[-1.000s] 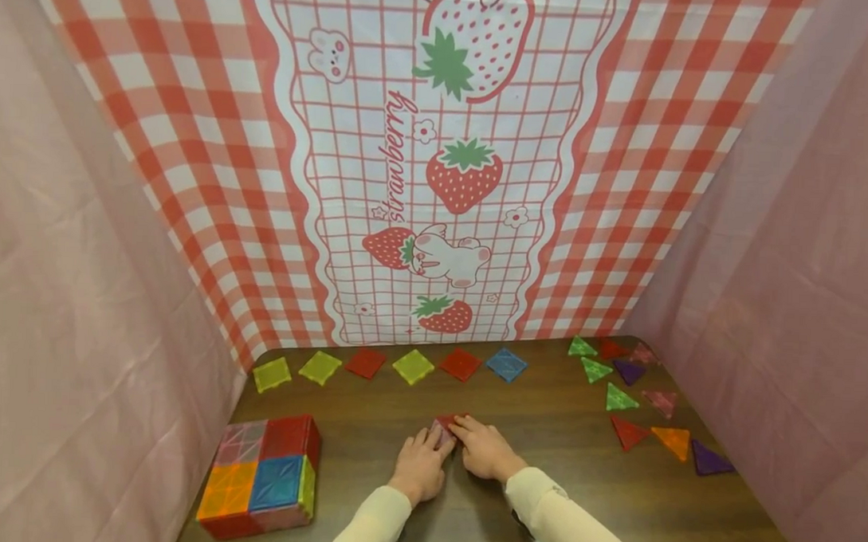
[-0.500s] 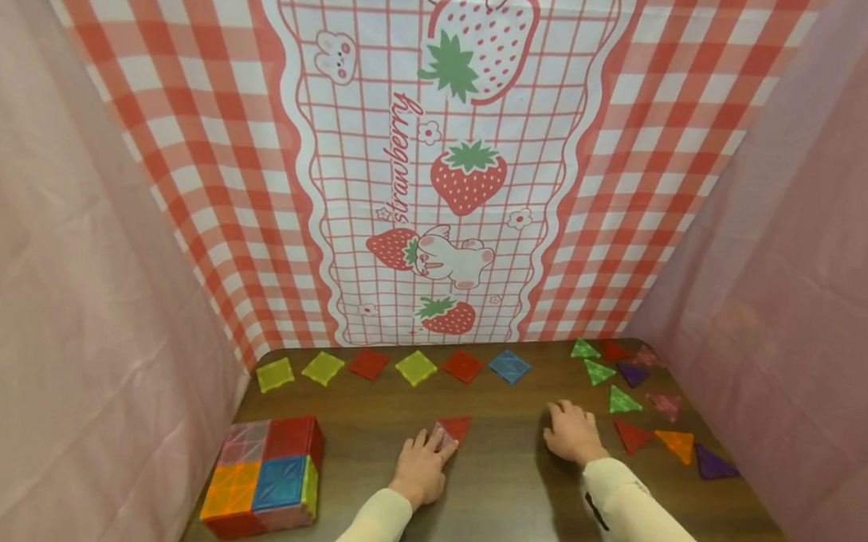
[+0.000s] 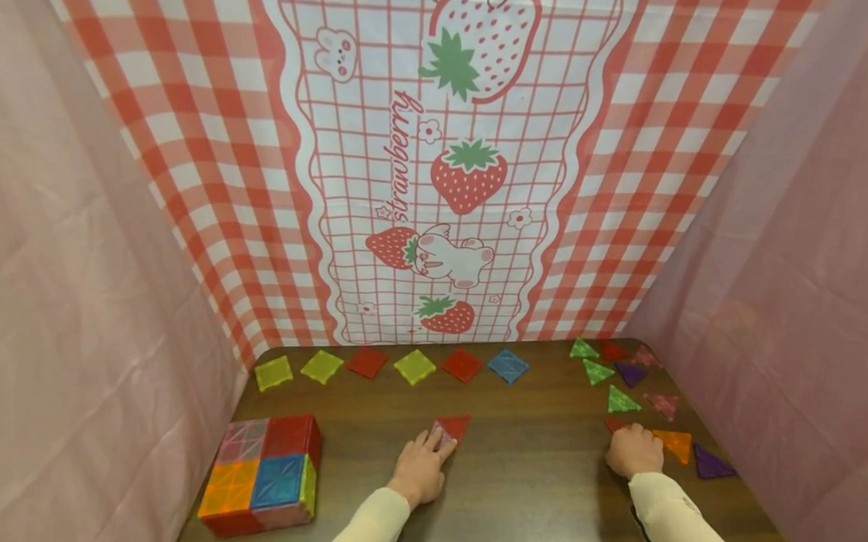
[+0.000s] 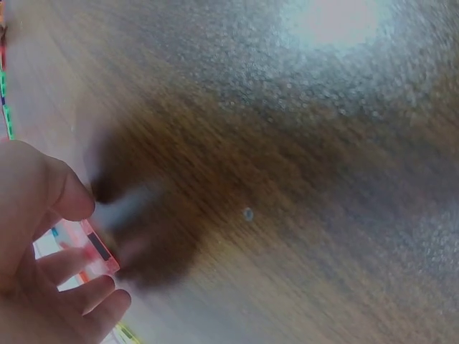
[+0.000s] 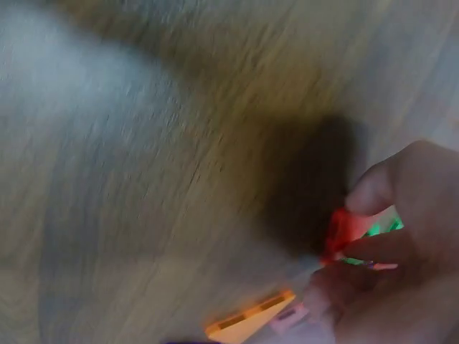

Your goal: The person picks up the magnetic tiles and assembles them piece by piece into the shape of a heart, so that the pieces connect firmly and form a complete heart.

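My left hand [image 3: 420, 468] rests its fingers on a pink triangular tile [image 3: 439, 435] at mid-table, which lies against a red triangular tile [image 3: 456, 426]. In the left wrist view the thumb and fingers of that hand [image 4: 50, 251] lie around the pink tile's edge [image 4: 99, 246]. Over at the right, my right hand [image 3: 634, 452] covers most of another red triangle [image 3: 615, 423]. The right wrist view has the thumb and fingers of that hand [image 5: 394, 251] pinching this red tile [image 5: 343, 231], beside an orange triangle [image 5: 247, 319].
A block of stacked square tiles [image 3: 280, 437] stands at the left of the table. Several square tiles, among them a blue one [image 3: 508, 366], line the back edge. Green, pink and purple triangles [image 3: 712, 462] lie at the right, near the pink curtain [image 3: 800, 276].
My right hand has left the mid-table tiles and moved right to the red triangle among the loose ones, where it now pinches it. My left hand has stayed on the pink tile.
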### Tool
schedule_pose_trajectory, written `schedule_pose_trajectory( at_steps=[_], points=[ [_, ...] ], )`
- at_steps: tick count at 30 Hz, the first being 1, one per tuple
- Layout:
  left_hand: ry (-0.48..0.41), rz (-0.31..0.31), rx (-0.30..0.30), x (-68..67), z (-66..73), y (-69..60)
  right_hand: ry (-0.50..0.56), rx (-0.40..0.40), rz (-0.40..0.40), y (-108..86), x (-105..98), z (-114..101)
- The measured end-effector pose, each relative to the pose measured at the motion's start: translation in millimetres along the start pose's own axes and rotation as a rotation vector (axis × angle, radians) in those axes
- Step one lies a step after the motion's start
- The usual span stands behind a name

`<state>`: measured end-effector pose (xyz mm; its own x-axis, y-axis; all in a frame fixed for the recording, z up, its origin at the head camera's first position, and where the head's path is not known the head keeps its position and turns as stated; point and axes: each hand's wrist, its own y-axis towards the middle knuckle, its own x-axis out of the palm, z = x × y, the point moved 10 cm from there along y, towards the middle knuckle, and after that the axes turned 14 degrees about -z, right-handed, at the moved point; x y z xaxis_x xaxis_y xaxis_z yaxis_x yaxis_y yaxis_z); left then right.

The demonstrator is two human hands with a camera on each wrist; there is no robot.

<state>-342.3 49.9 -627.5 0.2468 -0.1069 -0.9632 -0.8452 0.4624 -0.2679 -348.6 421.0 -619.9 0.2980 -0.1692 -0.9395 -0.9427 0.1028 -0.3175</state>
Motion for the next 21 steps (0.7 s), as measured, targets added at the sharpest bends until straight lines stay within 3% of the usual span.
schedule_pose_trajectory(
  at_steps=[11, 21],
  points=[
    [-0.024, -0.018, 0.012, 0.8, 0.0, -0.1, 0.010, -0.377, 0.116, 5.0, 5, -88],
    [-0.042, -0.032, 0.003, 0.5, -2.1, -0.2, 0.044, -0.578, 0.126, 0.1, 15, -167]
  ],
)
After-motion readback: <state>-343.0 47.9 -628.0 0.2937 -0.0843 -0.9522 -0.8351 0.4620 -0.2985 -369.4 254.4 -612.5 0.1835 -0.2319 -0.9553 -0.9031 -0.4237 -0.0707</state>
